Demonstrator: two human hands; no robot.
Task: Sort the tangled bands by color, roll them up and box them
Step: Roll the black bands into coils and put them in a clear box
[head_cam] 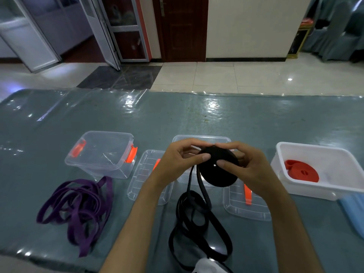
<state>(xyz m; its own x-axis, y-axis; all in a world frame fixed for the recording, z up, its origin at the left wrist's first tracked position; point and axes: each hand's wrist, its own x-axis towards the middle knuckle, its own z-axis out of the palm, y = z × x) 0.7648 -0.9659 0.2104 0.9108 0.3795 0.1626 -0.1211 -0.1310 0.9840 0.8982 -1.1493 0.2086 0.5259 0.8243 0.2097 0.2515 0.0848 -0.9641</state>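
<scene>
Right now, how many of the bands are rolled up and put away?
One looks done: the rolled red band lies in the white plastic box. In hand: the left hand and right hand grip the half-wound black band roll, its tail trailing on the table. Left: the loose purple band lies unrolled beside the empty clear plastic box.

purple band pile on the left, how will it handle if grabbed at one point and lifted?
Probably floppy: the purple band lies in loose flat loops that follow the table. A one-point lift would likely trail loops and snag, since the strands cross one another. It looks light for its bulk, being thin flat webbing, so it should drag easily.
</scene>
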